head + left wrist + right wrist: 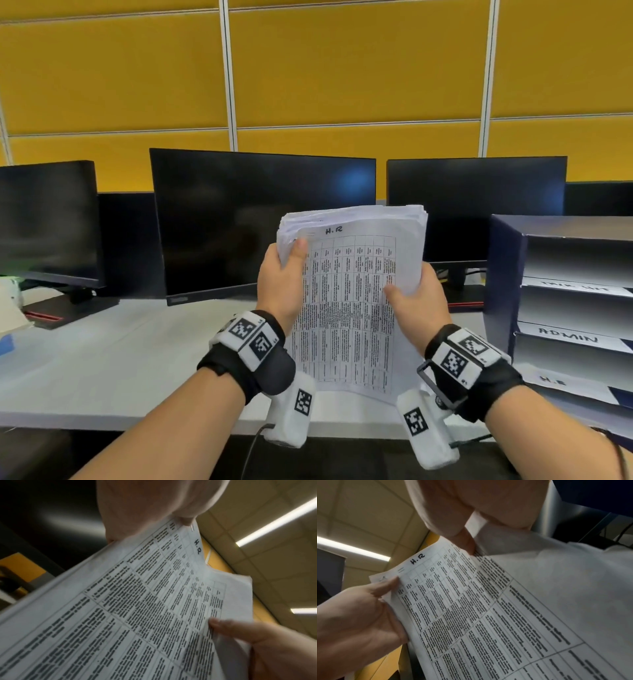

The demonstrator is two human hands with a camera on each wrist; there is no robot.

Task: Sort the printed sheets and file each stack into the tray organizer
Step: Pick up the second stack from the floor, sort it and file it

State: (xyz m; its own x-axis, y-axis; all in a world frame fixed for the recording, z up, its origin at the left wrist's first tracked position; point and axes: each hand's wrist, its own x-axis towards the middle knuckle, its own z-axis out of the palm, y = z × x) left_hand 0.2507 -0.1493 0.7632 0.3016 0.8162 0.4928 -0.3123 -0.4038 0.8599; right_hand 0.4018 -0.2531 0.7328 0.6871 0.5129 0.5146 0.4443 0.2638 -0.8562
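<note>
A thick stack of printed sheets (352, 301) stands upright above the desk, its front page a text table marked "H.R" by hand. My left hand (284, 274) grips the stack's upper left edge, thumb on the front page. My right hand (414, 298) grips the right edge, thumb pressed on the table. The left wrist view shows the sheets (137, 608) and the right thumb (228, 627). In the right wrist view the sheets (488, 608) are held by the left hand (359, 615). The navy tray organizer (565, 308) stands to the right, its shelves labelled, among them "ADMIN" and "H.R".
Three dark monitors (263, 222) line the back of the white desk (102, 370) before a yellow partition wall. A white and a blue item (7, 325) lie at the far left edge. The organizer's slots face left toward the hands.
</note>
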